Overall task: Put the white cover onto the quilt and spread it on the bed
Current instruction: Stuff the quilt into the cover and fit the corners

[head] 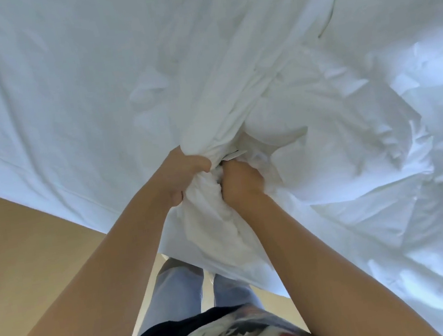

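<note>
Bed: is filling the upper left, its smooth white surface running down to an edge above the floor.
Quilt: is lying crumpled in deep creases over the right side of the bed.
Floor: is showing tan beside the bed at the lower left.
White cover: is bunching at the bed's near edge between both hands, with a fold hanging down over the edge; where it is meeting the quilt cannot be told.
Left hand: is gripping the gathered cover, fingers curled around the bunch.
Right hand: is clenching the same bunch just beside the left hand, knuckles facing up.
</note>
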### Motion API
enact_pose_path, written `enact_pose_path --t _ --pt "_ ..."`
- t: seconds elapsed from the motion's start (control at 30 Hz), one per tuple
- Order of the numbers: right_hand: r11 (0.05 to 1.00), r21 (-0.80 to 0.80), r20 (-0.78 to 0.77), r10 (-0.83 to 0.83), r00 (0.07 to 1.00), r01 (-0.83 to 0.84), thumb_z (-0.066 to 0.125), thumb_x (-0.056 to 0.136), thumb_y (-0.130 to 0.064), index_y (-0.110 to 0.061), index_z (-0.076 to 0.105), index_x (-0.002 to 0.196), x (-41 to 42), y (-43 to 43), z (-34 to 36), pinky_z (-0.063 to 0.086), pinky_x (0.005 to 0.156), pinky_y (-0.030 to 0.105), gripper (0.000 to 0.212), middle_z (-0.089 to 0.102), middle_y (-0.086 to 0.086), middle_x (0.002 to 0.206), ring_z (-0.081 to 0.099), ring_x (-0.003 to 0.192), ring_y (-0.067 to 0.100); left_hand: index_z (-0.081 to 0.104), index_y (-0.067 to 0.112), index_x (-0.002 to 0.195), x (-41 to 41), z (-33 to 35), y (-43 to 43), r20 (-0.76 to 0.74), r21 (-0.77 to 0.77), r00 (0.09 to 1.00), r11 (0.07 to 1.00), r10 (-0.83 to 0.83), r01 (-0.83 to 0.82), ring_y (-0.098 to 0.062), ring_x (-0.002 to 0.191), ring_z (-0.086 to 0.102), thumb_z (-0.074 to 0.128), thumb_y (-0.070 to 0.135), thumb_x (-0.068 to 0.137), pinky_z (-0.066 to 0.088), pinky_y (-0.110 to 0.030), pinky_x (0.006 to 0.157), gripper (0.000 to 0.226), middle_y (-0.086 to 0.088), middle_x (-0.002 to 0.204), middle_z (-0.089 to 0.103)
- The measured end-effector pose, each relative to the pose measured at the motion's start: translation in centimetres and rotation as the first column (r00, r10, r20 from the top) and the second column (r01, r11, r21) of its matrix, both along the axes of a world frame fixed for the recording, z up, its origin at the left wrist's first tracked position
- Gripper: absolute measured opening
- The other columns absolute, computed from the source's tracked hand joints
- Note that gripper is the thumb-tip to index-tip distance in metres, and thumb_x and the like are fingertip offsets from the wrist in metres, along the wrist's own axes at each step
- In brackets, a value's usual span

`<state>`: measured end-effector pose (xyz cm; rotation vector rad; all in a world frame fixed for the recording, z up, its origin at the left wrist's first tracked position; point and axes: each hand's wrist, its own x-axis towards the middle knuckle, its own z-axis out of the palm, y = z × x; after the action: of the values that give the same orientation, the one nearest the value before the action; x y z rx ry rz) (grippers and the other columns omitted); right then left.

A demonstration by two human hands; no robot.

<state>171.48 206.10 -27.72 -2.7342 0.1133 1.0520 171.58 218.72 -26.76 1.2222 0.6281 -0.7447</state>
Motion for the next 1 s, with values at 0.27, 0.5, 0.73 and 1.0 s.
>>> enact_pose_path --t 0.27,0.5,0.73,1.0 --pt "0.438 0.629 -0.490 -0.417 0.766 0.642 0.050 0.069 -0.025 -0.012 0.058 0.116 -1.9 -0.5 2.1 0.046 0.092 0.034 0.050 0.061 0.011 0.120 0.057 0.111 0.025 0.066 0.008 0.092 -0.3 -0.1 -0.2 -0.010 -0.128 1.000 0.992 0.001 -0.002 -0.020 0.071 0.065 0.057 0.011 0.057 0.053 -0.025 0.058 0.036 -0.005 0.077 0.068" --pt "0.530 0.672 -0.401 -0.328 0.855 0.518 0.080 0.072 -0.018 -0.029 0.062 0.098 -1.9 0.1 2.6 0.054 0.082 0.024 0.033 0.069 -0.008 0.097 0.065 0.092 0.005 0.058 0.014 0.124 -0.6 0.9 0.4 -0.102 -0.436 0.989 0.899 -0.108 0.053 -0.025 0.109 0.062 0.038 0.059 0.074 0.046 -0.032 0.092 0.070 -0.010 0.120 0.065" --pt "0.342 0.621 -0.443 -0.589 0.675 0.706 0.063 0.079 0.003 -0.022 0.062 0.083 -1.9 -0.6 1.8 0.054 0.078 0.030 0.025 0.068 -0.004 0.083 0.066 0.084 0.016 0.054 0.006 0.110 -3.8 -1.3 0.2 -0.295 -0.179 0.798 0.791 0.525 -0.586 -0.019 0.061 0.053 0.045 0.005 0.088 0.050 -0.024 0.050 0.024 -0.014 0.086 0.053" --pt "0.182 0.492 -0.652 -0.571 0.499 0.851 0.074 0.054 -0.017 -0.009 0.054 0.127 -1.6 -2.9 2.3 0.051 0.091 0.047 0.076 0.066 0.015 0.115 0.063 0.105 0.032 0.065 0.014 0.108 -5.1 -2.5 -1.1 -0.157 -0.218 0.986 0.971 0.062 -0.096 -0.023 0.102 0.065 0.052 0.012 0.095 0.051 -0.036 0.094 0.018 -0.008 0.110 0.069"
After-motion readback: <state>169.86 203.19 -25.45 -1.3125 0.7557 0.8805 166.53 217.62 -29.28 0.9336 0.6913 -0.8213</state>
